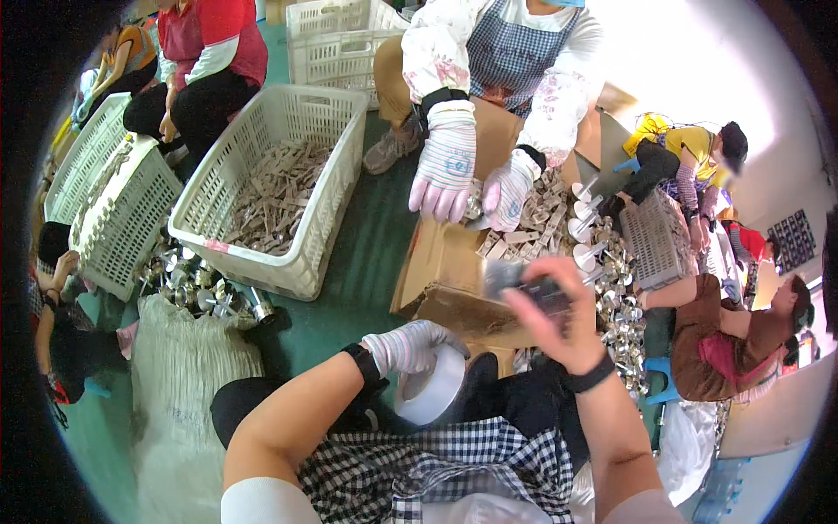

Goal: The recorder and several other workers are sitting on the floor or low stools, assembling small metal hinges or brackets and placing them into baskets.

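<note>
1. White roll of adhesive tape (431,389): gripped by the gloved left hand (408,346), fingers curled over its upper rim; the roll rests on the lap, just below that hand.
2. Right hand (559,319): bare, raised, closed on a small dark blurred object (522,281); its kind cannot be told.
3. Open brown cardboard box (445,262): just beyond both hands, holding flat pale pieces.
4. Pile of shiny metal parts (615,306): just right of the right hand.
5. A co-worker's gloved hands (447,170), white knit with pink fingertips, work over the box, farther ahead.
6. White slotted plastic basket (279,188): ahead-left of the left hand, filled with pale strips.
7. White sack (179,375): left of the left hand.
</note>
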The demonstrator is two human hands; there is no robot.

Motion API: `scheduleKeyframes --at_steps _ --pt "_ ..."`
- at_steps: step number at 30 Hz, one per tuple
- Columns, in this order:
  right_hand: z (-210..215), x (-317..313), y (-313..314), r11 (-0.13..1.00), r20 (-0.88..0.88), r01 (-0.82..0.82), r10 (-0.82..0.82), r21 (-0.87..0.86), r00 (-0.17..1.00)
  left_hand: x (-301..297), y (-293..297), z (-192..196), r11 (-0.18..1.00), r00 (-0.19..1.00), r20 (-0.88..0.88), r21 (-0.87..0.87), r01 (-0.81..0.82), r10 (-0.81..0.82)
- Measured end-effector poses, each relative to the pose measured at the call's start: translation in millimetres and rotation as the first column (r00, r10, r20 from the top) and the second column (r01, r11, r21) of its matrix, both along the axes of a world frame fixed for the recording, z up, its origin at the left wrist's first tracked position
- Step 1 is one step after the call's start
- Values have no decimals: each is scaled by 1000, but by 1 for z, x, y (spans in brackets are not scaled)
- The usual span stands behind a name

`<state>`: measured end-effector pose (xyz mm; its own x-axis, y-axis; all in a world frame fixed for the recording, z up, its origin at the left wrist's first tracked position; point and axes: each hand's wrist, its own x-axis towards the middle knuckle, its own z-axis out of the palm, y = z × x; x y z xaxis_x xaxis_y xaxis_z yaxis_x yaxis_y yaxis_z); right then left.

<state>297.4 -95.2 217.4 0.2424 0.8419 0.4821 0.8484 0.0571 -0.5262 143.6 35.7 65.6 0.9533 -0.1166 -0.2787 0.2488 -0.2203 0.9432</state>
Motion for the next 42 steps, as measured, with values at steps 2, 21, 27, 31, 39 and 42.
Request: scheduleKeyframes --at_steps 2,21,27,31,39,42 --pt "27 -14 -6 972 -443 199 -123 129 888 5 6 5 999 998 62 -25 -26 28" --pt "4 -51 9 819 -917 -491 389 298 92 70 64 93 876 757 442 -219 -429 481" --pt "-3 -49 11 776 -913 -551 403 306 60 78 82 90 762 738 310 -505 -406 599" --pt "-9 -55 16 746 -923 -588 384 312 -3 56 124 65 647 543 383 -604 -466 748" --pt "-22 -55 20 754 -930 -606 361 254 60 54 86 147 400 95 641 -350 -847 762" --pt "-22 -58 22 752 -932 -620 351 225 88 48 105 136 438 114 530 -538 -721 840"
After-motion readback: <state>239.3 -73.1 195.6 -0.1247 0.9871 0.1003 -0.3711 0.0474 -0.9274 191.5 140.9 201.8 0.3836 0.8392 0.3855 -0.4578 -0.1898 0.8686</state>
